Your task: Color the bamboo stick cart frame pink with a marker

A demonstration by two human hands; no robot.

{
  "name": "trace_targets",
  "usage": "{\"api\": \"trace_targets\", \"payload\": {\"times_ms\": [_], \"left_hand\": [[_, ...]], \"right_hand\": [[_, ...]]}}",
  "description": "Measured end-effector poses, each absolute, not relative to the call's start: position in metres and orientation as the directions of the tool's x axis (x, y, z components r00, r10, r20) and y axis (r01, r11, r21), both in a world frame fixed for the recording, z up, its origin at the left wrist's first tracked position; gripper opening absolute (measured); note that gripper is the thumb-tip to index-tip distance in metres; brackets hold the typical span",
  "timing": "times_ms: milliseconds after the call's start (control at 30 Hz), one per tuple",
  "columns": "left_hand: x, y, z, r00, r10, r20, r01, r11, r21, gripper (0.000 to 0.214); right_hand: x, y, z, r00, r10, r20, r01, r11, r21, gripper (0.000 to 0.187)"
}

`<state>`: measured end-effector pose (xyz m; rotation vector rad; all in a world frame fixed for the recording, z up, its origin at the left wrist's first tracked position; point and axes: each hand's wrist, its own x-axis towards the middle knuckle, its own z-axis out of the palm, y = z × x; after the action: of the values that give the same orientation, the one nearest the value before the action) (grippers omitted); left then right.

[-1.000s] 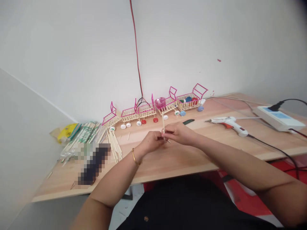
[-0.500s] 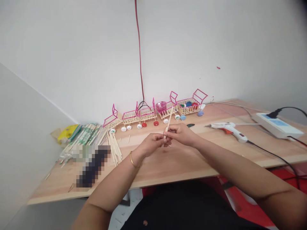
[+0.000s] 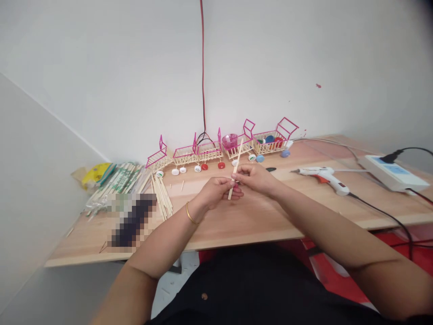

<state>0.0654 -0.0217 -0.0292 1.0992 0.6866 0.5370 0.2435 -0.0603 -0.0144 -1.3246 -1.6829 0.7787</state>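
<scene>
Pale wooden chopsticks [image 3: 239, 153] stand tilted between my hands, over the middle of the table. I cannot tell whether it is one or a pair pressed together. My left hand [image 3: 216, 190] pinches the lower part between thumb and forefinger, with its other fingers loosely curled beneath. Just above that grip, my right hand [image 3: 255, 178] closes its thumb and fingers on the same sticks. Behind the hands, several miniature stick-built carts [image 3: 198, 155] with magenta rims and bottle-cap wheels line the wall.
A white glue gun [image 3: 326, 176] lies at the right, its cord trailing off the front edge. Beyond it sits a power strip [image 3: 394, 174]. Loose sticks [image 3: 162, 196] and packaged chopsticks [image 3: 117, 183] lie left, near a blurred dark patch. A pink bowl [image 3: 230, 141] rests on one cart.
The whole scene sits slightly higher in view as the head has moved. Both hands keep hold of the chopsticks, and the left hand's lower fingers show more.
</scene>
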Motion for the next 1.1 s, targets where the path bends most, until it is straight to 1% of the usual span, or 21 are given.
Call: {"api": "trace_targets", "payload": {"times_ms": [67, 100, 167, 233, 300, 367, 467, 533, 600, 667, 733, 800, 867, 900, 933, 1000, 1100], "left_hand": [[0.066, -0.019, -0.027, 0.627, 0.744, -0.233, -0.137, 0.399, 0.907, 0.014], [0.066, -0.018, -0.026, 0.595, 0.768, -0.236, -0.177, 0.412, 0.894, 0.012], [0.066, -0.015, -0.024, 0.550, 0.797, -0.251, -0.231, 0.434, 0.871, 0.012], [0.066, -0.012, -0.025, 0.533, 0.805, -0.262, -0.255, 0.448, 0.857, 0.012], [0.067, -0.012, -0.027, 0.535, 0.807, -0.251, -0.277, 0.448, 0.850, 0.011], [0.068, -0.013, -0.030, 0.543, 0.808, -0.229, -0.304, 0.443, 0.844, 0.009], [0.069, -0.014, -0.033, 0.560, 0.800, -0.216, -0.320, 0.449, 0.834, 0.010], [0.069, -0.013, -0.033, 0.558, 0.800, -0.221, -0.316, 0.451, 0.835, 0.012], [0.067, -0.011, -0.031, 0.538, 0.814, -0.216, -0.309, 0.430, 0.849, 0.014], [0.064, -0.008, -0.030, 0.514, 0.835, -0.197, -0.301, 0.391, 0.870, 0.013], [0.062, -0.005, -0.028, 0.500, 0.849, -0.171, -0.287, 0.349, 0.892, 0.012], [0.061, -0.004, -0.029, 0.505, 0.850, -0.152, -0.258, 0.316, 0.913, 0.012], [0.061, -0.005, -0.030, 0.520, 0.844, -0.134, -0.227, 0.288, 0.930, 0.014], [0.062, -0.006, -0.031, 0.529, 0.840, -0.122, -0.213, 0.271, 0.939, 0.016], [0.063, -0.007, -0.033, 0.538, 0.837, -0.106, -0.198, 0.247, 0.948, 0.019], [0.064, -0.009, -0.035, 0.559, 0.827, -0.062, -0.159, 0.180, 0.971, 0.024], [0.063, -0.010, -0.036, 0.563, 0.826, 0.025, -0.093, 0.033, 0.995, 0.030]], "right_hand": [[0.241, -0.063, -0.017, -0.059, 0.939, 0.339, 0.505, 0.321, -0.801, 0.034], [0.239, -0.064, -0.018, -0.078, 0.910, 0.408, 0.549, 0.381, -0.744, 0.037], [0.234, -0.069, -0.018, -0.205, 0.831, 0.517, 0.626, 0.517, -0.584, 0.041], [0.228, -0.072, -0.019, -0.346, 0.753, 0.560, 0.649, 0.623, -0.436, 0.034], [0.225, -0.072, -0.021, -0.403, 0.707, 0.581, 0.662, 0.663, -0.348, 0.026], [0.223, -0.070, -0.024, -0.414, 0.687, 0.597, 0.680, 0.670, -0.300, 0.019], [0.223, -0.067, -0.027, -0.428, 0.684, 0.591, 0.690, 0.670, -0.275, 0.015], [0.225, -0.066, -0.025, -0.438, 0.690, 0.576, 0.689, 0.669, -0.278, 0.018], [0.233, -0.068, -0.019, -0.430, 0.708, 0.561, 0.705, 0.651, -0.281, 0.026], [0.247, -0.070, -0.013, -0.387, 0.757, 0.526, 0.763, 0.584, -0.279, 0.043], [0.267, -0.073, -0.009, -0.316, 0.843, 0.435, 0.848, 0.457, -0.268, 0.067], [0.291, -0.074, -0.010, -0.267, 0.926, 0.267, 0.917, 0.329, -0.224, 0.096], [0.311, -0.072, -0.015, -0.205, 0.975, 0.087, 0.962, 0.217, -0.166, 0.110], [0.319, -0.071, -0.018, -0.200, 0.980, 0.004, 0.968, 0.198, -0.153, 0.114], [0.324, -0.069, -0.020, -0.213, 0.975, -0.064, 0.968, 0.202, -0.152, 0.114], [0.327, -0.066, -0.023, -0.235, 0.965, -0.119, 0.964, 0.215, -0.157, 0.107], [0.318, -0.067, -0.022, -0.256, 0.964, -0.067, 0.961, 0.247, -0.122, 0.080]]}}
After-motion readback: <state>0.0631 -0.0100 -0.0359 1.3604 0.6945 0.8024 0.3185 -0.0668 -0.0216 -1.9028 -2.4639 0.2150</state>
